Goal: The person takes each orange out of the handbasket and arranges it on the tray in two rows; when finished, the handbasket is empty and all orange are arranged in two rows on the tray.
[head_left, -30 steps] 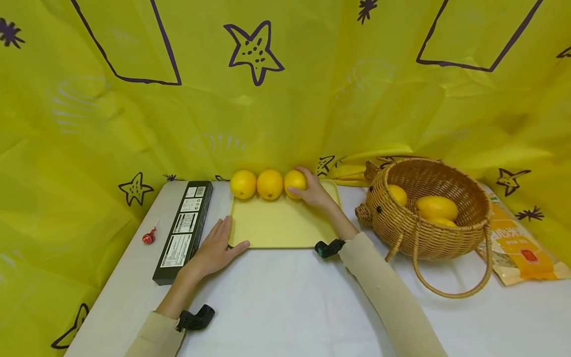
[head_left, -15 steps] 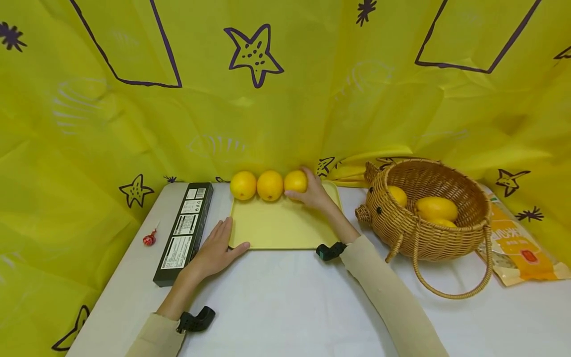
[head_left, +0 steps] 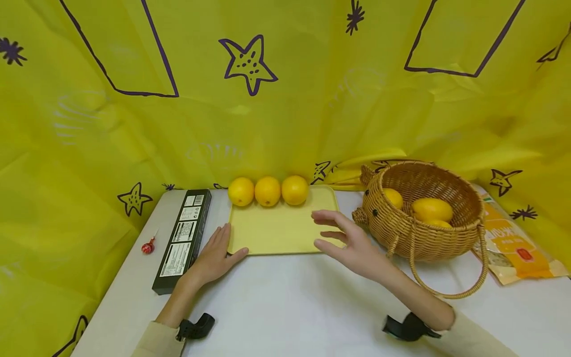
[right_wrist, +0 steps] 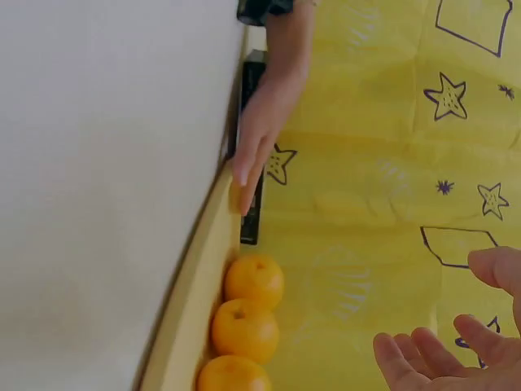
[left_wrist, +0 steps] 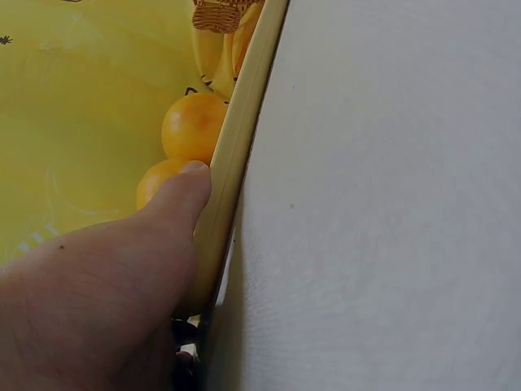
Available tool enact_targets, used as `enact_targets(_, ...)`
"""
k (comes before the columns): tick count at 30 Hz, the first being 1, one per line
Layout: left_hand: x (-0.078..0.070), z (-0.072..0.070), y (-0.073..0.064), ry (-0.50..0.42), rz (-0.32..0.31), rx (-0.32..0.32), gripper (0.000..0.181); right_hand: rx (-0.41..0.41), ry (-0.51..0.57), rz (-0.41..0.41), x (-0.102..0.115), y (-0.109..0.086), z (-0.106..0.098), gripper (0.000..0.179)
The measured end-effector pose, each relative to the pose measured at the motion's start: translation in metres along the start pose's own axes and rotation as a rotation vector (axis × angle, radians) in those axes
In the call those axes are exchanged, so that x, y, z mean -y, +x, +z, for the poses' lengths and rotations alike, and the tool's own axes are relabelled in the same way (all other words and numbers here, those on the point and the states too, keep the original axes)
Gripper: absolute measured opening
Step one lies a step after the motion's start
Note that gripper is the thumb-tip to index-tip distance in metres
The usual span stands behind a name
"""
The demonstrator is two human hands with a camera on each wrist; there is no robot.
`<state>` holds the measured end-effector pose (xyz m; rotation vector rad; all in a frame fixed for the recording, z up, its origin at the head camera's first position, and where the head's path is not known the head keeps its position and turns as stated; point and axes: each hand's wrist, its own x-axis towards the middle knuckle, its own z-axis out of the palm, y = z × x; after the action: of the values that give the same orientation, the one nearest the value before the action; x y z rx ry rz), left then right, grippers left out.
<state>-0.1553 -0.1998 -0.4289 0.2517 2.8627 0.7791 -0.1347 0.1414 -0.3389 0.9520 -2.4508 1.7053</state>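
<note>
Three oranges stand in a row along the far edge of a pale yellow tray (head_left: 276, 233): a left orange (head_left: 241, 192), a middle orange (head_left: 267, 191) and a right orange (head_left: 295, 190). At the tray's near left corner my left hand (head_left: 216, 258) rests with straight fingers along the side and the thumb by the front edge. My right hand (head_left: 352, 243) is above the tray's right front corner, its fingers spread and slightly bent, holding nothing. In the right wrist view the fingers (right_wrist: 423, 358) of that hand are apart from the oranges.
Right of the tray stands a wicker pig basket (head_left: 428, 243) with several yellow fruits (head_left: 431, 209) inside. A snack bag (head_left: 513, 243) lies behind it. To the left are a long black box (head_left: 183, 243) and a red lollipop (head_left: 148, 246). A yellow cloth (head_left: 267, 119) hangs behind.
My right hand has let go of the right orange and drawn back toward the near right. That orange stays beside the middle one. My left hand keeps its place; the view has tilted slightly.
</note>
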Motion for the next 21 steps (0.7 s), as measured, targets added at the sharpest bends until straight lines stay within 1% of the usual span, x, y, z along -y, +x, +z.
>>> enact_targets(2, 0.001, 0.001, 0.0, -0.001, -0.001, 0.006, 0.097, 0.007, 0.037, 0.034, 0.002, -0.017, -0.01, 0.047)
enact_targets(5, 0.001, 0.003, 0.0, -0.001, 0.001, 0.016, 0.098, 0.014, 0.108, 0.127, 0.005, -0.036, -0.024, 0.044)
enact_targets(7, 0.002, 0.002, 0.0, -0.001, 0.007, 0.01, 0.097, 0.03, 0.178, 0.173, 0.006, -0.045, -0.033, 0.044)
enact_targets(10, 0.003, 0.001, -0.001, 0.004, 0.011, -0.01, 0.097, 0.056, 0.273, 0.198, 0.009, -0.053, -0.043, 0.043)
enact_targets(13, 0.004, -0.001, -0.001, 0.006, 0.022, -0.02, 0.097, 0.075, 0.325, 0.17, 0.012, -0.056, -0.049, 0.042)
enact_targets(17, 0.003, 0.0, 0.0, 0.002, 0.031, -0.017, 0.097, 0.058, 0.338, 0.127, 0.016, -0.058, -0.056, 0.041)
enact_targets(21, 0.002, 0.0, 0.002, 0.009, 0.026, -0.015, 0.098, 0.052, 0.365, 0.078, 0.019, -0.058, -0.061, 0.042)
